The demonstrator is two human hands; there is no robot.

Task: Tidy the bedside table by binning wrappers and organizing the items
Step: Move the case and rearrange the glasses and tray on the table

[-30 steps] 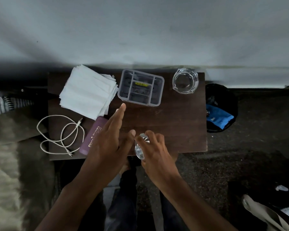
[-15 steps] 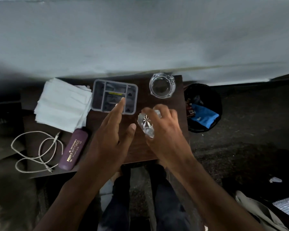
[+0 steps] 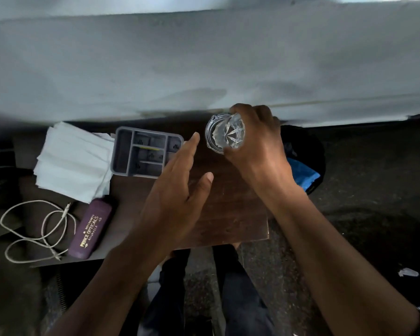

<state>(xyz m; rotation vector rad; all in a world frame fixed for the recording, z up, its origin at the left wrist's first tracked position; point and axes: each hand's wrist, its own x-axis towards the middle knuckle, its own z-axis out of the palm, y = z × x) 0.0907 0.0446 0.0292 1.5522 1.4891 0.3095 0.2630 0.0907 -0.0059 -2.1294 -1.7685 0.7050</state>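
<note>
At the left edge of the dark wooden surface [image 3: 228, 214] lies a looped white cable [image 3: 34, 229]. Just right of it, at the near edge, a purple glasses case [image 3: 90, 230] lies at a slant, its far end touching a stack of white tissues [image 3: 72, 161] in the far left corner. Beside the tissues, along the far edge, sits a grey divided tray [image 3: 141, 152] with a thin yellow item in 1 compartment. The left hand [image 3: 175, 200] hovers flat over the middle of the surface, fingers spread, holding nothing. The right hand [image 3: 257, 146] grips a cut-glass tumbler [image 3: 233, 134], tilted so its star-patterned base faces up, directly over a glass ashtray [image 3: 210, 134] at the far right corner. Off the right edge stands a black bin [image 3: 310, 151] with something blue inside.
</note>
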